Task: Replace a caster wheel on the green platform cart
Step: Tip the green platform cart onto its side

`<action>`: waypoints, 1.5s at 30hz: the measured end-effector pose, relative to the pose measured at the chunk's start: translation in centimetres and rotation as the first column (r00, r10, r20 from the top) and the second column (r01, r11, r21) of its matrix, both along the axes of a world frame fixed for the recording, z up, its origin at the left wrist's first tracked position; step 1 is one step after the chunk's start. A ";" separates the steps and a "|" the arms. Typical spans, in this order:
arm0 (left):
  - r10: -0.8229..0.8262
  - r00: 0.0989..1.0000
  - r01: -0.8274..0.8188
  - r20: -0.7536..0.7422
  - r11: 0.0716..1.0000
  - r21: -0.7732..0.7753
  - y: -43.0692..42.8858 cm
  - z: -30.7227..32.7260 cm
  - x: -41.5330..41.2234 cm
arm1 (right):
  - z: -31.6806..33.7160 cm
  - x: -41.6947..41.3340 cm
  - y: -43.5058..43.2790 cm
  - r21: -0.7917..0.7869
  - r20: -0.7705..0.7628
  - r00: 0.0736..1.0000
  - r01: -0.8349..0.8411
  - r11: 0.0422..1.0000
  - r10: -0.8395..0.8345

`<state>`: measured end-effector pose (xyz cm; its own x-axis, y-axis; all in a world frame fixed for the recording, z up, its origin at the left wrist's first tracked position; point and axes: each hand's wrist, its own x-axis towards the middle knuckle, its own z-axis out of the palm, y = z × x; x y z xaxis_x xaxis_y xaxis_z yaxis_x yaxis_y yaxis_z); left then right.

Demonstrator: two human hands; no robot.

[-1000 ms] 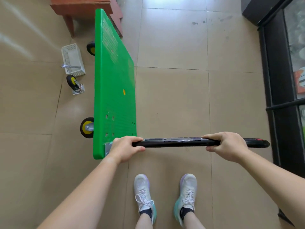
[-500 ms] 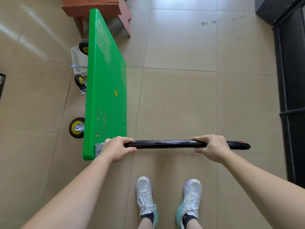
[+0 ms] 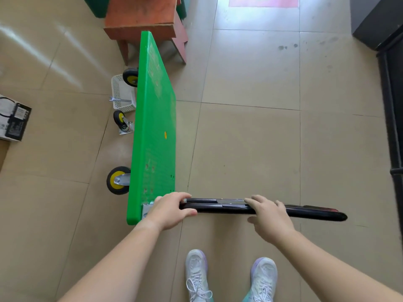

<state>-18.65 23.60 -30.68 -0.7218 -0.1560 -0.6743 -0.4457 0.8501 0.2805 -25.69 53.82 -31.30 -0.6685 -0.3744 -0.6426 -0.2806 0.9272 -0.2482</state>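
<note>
The green platform cart [image 3: 152, 127] stands on its long side edge on the tiled floor [image 3: 250, 149], with its deck facing right and its underside facing left. Two black casters with yellow hubs stick out from the underside: one near the person [image 3: 117, 180], one at the far end [image 3: 130, 77]. At the near end a metal bracket [image 3: 146, 210] joins the deck to the black handle [image 3: 218, 207], which runs out to the right, roughly level above the floor.

Both hands are on that handle. The left hand [image 3: 169, 211] grips it right beside the bracket, fingers wrapped over the top and thumb along the near side. The right hand [image 3: 270, 216] holds it further along, fingers hooked over the top and thumb below the bar.

A loose caster wheel [image 3: 122, 122] with its mounting plate sits on the floor just left of the cart, between the two mounted casters. Just beyond it is a white perforated basket [image 3: 121, 92] with a wrench [image 3: 118, 100] lying across its rim. A reddish wooden stool [image 3: 141, 18] stands at the cart's far end.

A dark printed box [image 3: 13, 118] lies at the left edge, and dark furniture [image 3: 392, 127] lines the right. The person's pale sneakers [image 3: 197, 273] show at the bottom.
</note>
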 end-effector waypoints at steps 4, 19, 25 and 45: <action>-0.126 0.992 0.127 0.018 0.989 -0.081 -1.6 0.1 0.5 | -0.6 -0.3 0.3 -0.031 -0.059 0.998 -0.019 0.999 0.017; 0.041 0.999 -0.039 0.017 0.995 -0.090 -0.7 -0.5 2.6 | -0.4 -2.0 -0.6 -0.016 -0.034 0.994 -0.106 0.994 0.106; 0.045 0.999 -0.045 0.005 0.994 -0.100 -0.8 -0.2 2.1 | 0.0 -2.6 -1.5 0.011 -0.028 0.994 -0.106 0.994 0.106; 0.129 0.846 -0.212 -0.518 0.972 -0.103 -4.5 50.5 -2.5 | 51.4 -6.7 -19.4 -0.218 -0.472 0.860 -0.327 0.920 0.194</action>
